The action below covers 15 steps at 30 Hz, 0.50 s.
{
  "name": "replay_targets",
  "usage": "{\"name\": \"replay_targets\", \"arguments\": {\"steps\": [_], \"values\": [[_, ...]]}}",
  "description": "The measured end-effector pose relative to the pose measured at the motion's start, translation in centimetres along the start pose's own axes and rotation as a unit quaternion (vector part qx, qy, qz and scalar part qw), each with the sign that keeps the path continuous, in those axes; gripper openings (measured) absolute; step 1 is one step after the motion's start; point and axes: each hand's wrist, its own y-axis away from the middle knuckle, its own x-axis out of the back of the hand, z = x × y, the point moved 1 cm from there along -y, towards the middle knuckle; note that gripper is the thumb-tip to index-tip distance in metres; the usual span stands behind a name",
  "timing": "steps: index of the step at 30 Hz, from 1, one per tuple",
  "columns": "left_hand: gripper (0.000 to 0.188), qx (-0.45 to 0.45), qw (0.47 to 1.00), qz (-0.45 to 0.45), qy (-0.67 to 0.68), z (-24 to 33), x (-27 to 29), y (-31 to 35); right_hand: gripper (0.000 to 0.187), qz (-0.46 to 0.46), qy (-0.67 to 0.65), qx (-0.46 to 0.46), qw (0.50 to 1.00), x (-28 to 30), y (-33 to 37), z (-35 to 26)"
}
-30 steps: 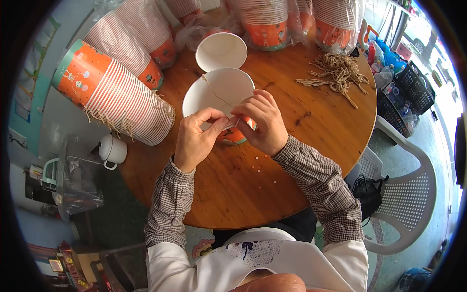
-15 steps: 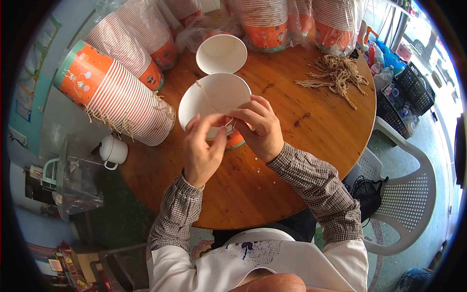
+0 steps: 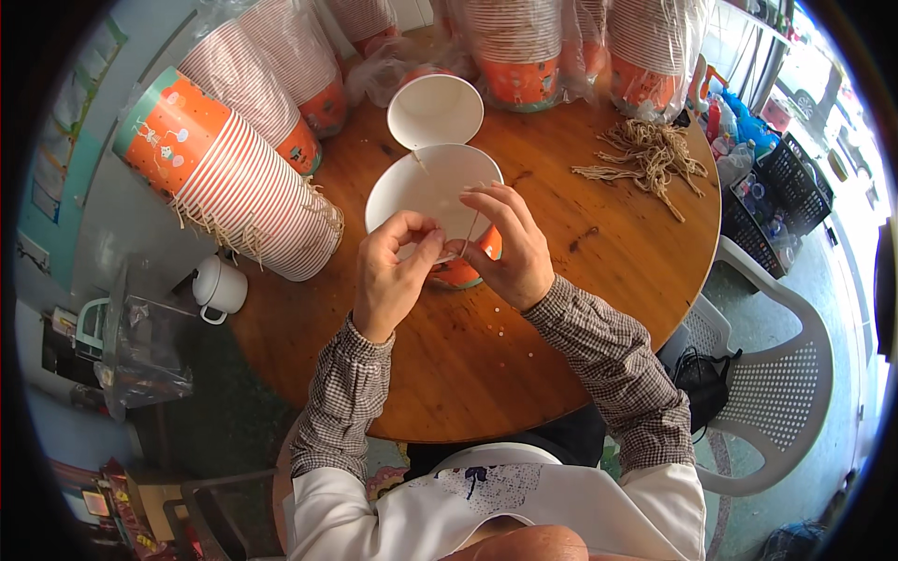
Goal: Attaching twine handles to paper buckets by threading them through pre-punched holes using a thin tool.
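Observation:
An orange paper bucket (image 3: 456, 273) with a white inside stands on the round wooden table, its mouth tilted toward me. At its near rim, my left hand (image 3: 398, 276) is closed, thumb and forefinger pinched together; what lies between them is hidden. My right hand (image 3: 513, 248) is beside it on the right, with a thin beige string (image 3: 471, 229) stretched between its thumb and raised fingers. A beige string end also shows at the bucket's far rim. Just behind stands another white-lined paper bucket (image 3: 436, 110), touched by neither hand.
A tilted stack of orange buckets (image 3: 253, 187) with strings hanging from it leans at the left. Bagged bucket stacks (image 3: 521, 56) line the back. A heap of loose strings (image 3: 652, 159) lies at the right. A white enamel mug (image 3: 221, 288) and a plastic chair (image 3: 776, 374) flank the table.
My hands have moved apart a little; the right fingers have lifted, drawing the string upward. The bucket appears slightly farther right in view.

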Motion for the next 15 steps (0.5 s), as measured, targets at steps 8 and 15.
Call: {"name": "replay_targets", "arguments": {"steps": [8, 15], "values": [[0.011, -0.138, 0.933, -0.193, -0.270, 1.1, 1.6, -1.5, 0.059, -0.145, -0.055, 0.044, 0.987, 1.7, -2.3, -0.6], [0.015, 0.011, 0.983, -0.171, -0.063, 0.3, 2.2, -1.3, 0.027, -0.203, -0.153, -0.088, 0.963, 2.3, -2.4, 0.3]]}}
